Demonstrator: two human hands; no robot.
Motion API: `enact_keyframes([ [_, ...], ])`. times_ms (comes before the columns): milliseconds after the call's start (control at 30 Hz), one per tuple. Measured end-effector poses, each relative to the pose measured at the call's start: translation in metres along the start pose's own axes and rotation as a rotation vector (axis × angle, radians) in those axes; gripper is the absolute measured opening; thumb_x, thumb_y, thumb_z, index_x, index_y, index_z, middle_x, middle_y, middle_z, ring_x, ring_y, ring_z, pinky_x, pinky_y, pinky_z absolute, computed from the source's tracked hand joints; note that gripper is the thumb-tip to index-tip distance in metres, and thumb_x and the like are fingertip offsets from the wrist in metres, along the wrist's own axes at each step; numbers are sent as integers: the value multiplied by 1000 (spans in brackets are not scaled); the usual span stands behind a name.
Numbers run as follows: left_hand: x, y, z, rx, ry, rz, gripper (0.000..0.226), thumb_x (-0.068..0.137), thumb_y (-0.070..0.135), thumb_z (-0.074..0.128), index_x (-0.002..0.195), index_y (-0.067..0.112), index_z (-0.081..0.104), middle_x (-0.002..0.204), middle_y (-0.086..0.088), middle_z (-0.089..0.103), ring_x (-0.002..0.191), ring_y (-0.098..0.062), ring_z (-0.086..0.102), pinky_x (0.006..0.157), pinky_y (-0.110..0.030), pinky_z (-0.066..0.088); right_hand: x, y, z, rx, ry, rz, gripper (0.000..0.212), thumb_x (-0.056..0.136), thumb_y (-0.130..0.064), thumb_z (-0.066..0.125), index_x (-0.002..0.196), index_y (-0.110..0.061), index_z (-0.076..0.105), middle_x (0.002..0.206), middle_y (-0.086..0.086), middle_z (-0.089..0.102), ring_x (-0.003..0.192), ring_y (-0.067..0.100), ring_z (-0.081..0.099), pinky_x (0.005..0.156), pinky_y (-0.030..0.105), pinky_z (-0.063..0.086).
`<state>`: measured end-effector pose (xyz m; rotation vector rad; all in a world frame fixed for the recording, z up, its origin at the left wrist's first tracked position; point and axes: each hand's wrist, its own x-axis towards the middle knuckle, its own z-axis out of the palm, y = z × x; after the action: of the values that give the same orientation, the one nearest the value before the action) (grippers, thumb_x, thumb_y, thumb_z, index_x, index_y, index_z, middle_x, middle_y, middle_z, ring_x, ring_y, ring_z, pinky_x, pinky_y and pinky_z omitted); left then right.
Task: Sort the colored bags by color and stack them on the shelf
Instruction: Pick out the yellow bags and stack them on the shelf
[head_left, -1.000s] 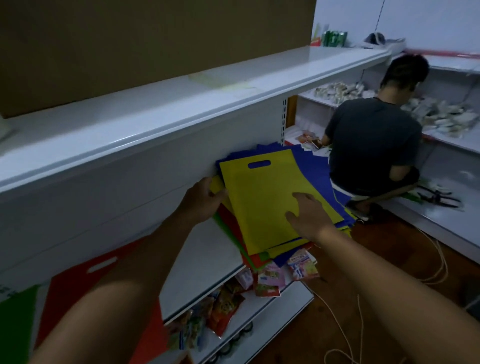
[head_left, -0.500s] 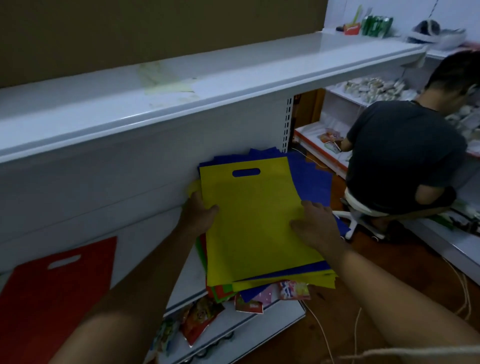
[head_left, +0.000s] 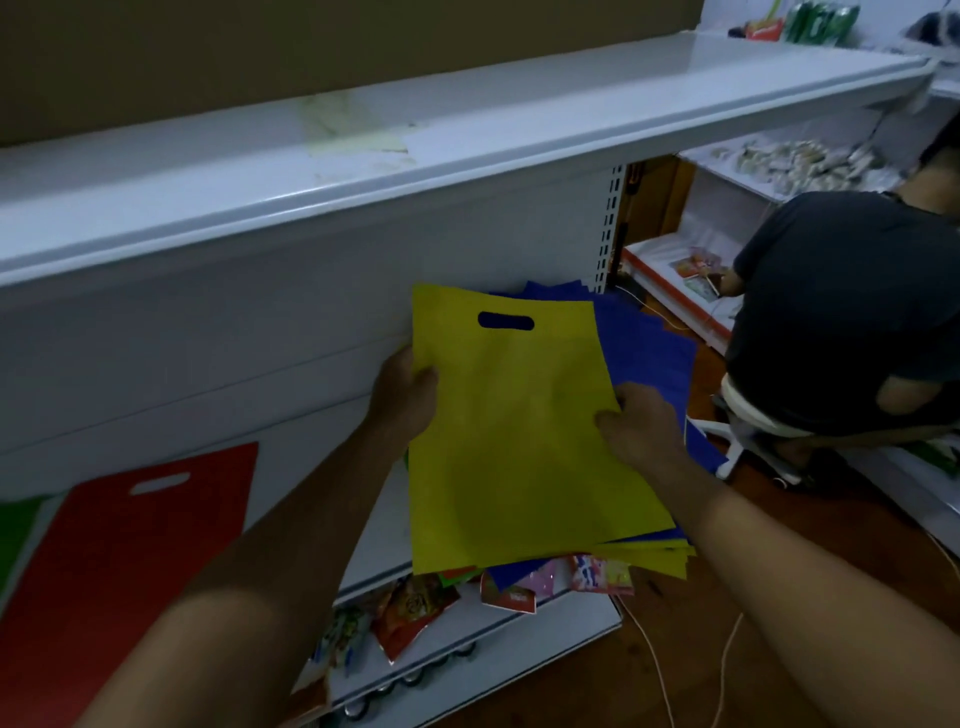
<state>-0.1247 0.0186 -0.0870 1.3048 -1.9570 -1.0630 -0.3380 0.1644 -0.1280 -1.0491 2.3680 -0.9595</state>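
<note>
Red bag (head_left: 119, 561) lies left; crouching person (head_left: 841, 312) right.

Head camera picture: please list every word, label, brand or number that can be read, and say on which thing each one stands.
No text can be read in this picture.
Snack packets on the lower shelf: printed, but too blurred to read.
Green items on the top shelf: print too small to read.
Yellow bag, red bag, blue bags: no print visible.

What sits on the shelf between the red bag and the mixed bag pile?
Head view: only bare white shelf separates the flat red handled bag from the mixed pile topped by the yellow bag.
</note>
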Motion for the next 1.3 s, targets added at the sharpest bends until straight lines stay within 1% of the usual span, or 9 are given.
enact_keyframes([
  [67,-3,2,-10,-8,48,1,28,97,13,44,121,14,59,115,-9,64,97,-30,61,85,-42,51,-6,-13,1,36,35,-84,25,94,-12,52,71,-15,43,68,3,43,58,16,41,53,32,31],
  [233,-16,-9,-62,-35,164,-26,24,95,11,45,116,11,57,111,-11,63,89,-29,60,71,-37,48,-26,-57,21,81,32,-207,10,99,-20,44,92,-14,45,75,6,52,65,27,52,54,38,40],
  [400,-50,-36,-149,-47,242,-79,31,91,19,51,120,11,57,116,-14,62,95,-37,63,76,-49,53,-60,-116,61,95,-29,-359,4,100,-16,43,98,-19,42,66,4,46,50,22,41,45,32,28],
  [600,-114,-93,-269,-91,335,-160,33,85,23,52,116,16,57,114,-9,64,90,-30,63,78,-45,55,-129,-199,135,102,-114,-459,8,101,-17,43,107,-21,46,72,5,52,50,23,45,46,36,31],
  [700,-146,-131,-329,-68,385,-183,32,94,12,49,125,15,53,118,-6,60,98,-28,61,83,-41,54,-174,-238,181,118,-153,-455,25,100,-18,44,124,-11,50,78,9,58,52,24,50,48,35,35],
  [800,-181,-165,-387,-70,421,-192,20,94,9,49,111,17,54,110,-3,62,97,-28,62,83,-40,54,-219,-279,225,117,-209,-452,35,102,-19,45,135,-8,45,90,4,55,59,23,52,52,32,36],
  [967,-230,-221,-471,-99,449,-246,34,88,10,51,121,14,59,111,-5,67,94,-27,66,82,-50,56,-272,-331,292,110,-288,-531,23,99,-13,49,121,-7,56,105,17,65,59,13,47,59,29,31],
  [1167,-263,-278,-542,-69,540,-266,52,81,6,52,132,17,51,117,-4,66,100,-25,65,85,-50,55,-308,-390,367,106,-391,-573,28,98,-12,51,125,-7,57,118,17,63,97,36,60,70,33,38],
  [1300,-282,-302,-587,32,634,-302,68,87,-5,50,148,20,35,137,-6,53,120,-23,55,95,-31,48,-329,-436,413,91,-450,-634,40,98,-11,50,138,-11,46,134,14,54,107,34,58,75,31,41],
])
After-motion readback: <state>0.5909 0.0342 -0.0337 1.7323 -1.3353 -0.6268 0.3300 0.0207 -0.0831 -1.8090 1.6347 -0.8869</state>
